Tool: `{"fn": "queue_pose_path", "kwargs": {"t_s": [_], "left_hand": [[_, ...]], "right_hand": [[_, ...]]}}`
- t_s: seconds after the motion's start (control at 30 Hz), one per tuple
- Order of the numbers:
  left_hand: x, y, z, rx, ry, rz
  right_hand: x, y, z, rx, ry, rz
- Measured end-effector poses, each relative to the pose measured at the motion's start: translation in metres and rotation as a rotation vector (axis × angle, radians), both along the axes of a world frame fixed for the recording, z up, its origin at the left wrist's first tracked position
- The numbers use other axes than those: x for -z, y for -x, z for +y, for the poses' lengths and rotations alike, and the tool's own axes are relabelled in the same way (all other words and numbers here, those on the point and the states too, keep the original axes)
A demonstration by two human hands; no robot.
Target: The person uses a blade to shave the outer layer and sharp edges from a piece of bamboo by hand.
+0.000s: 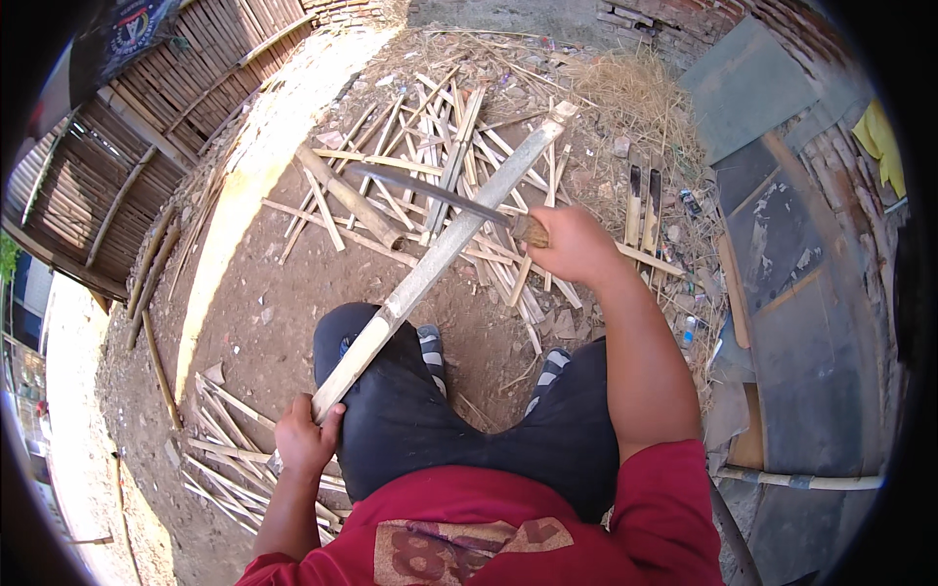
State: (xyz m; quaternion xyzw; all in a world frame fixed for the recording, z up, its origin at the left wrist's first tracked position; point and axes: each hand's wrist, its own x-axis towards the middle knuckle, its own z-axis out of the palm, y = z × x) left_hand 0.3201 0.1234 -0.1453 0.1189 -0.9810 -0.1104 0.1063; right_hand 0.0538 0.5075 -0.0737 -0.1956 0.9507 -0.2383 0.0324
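Note:
My left hand [307, 436] is closed round the near end of a long split bamboo piece [430, 269]. The piece slants up and away to the right, passing over my left thigh. In my right hand [570, 244] is the wooden handle of a curved machete [430, 190], my fingers wrapped round it. Its dark blade points left and crosses the bamboo piece near its upper half; whether the two touch I cannot tell. Beyond the blade, a round bamboo pole [347, 195] lies on the ground.
Many split bamboo strips [454, 146] lie heaped in front of me, and more strips [234, 454] lie by my left side. Dark boards [791, 283] lean at the right. A woven bamboo wall [215, 78] stands at the far left. Dry straw [635, 93] lies at the back.

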Motion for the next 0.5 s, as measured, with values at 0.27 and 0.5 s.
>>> {"fn": "queue_pose_path", "kwargs": {"t_s": [0.27,0.5], "left_hand": [[0.001,0.001,0.003,0.016,0.001,0.03],[0.0,0.002,0.002,0.011,-0.019,0.0]], "right_hand": [[0.013,0.015,0.009,-0.105,0.118,-0.064],[-0.003,0.004,0.009,0.096,0.115,-0.011]]}}
